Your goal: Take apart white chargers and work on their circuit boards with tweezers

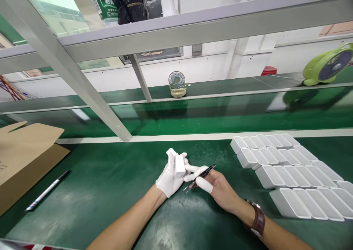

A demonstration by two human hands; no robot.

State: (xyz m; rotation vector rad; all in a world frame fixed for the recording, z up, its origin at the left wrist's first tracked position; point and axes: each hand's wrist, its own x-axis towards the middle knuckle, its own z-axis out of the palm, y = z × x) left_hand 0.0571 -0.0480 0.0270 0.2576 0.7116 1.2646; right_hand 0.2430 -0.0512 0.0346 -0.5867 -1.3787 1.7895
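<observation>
Over the green worktop, my left hand [168, 176] wears a white glove and holds a small white box [179, 166] between thumb and fingers. A second small white piece [171, 152] shows at its fingertips; whether it belongs to the box I cannot tell. My right hand [213, 184], with white finger cots, grips dark tweezers [206, 171] whose tips point down to the left. Its fingertips are at the near right side of the white box. A brown-strapped watch [257, 218] is on the right wrist.
Rows of white open boxes [298, 176] stand at the right. A marker pen [48, 191] and a cardboard box [30, 161] lie at the left. A slanted metal post [91, 92] meets the table's back edge. Behind are a small fan [177, 81] and a green fan [327, 66].
</observation>
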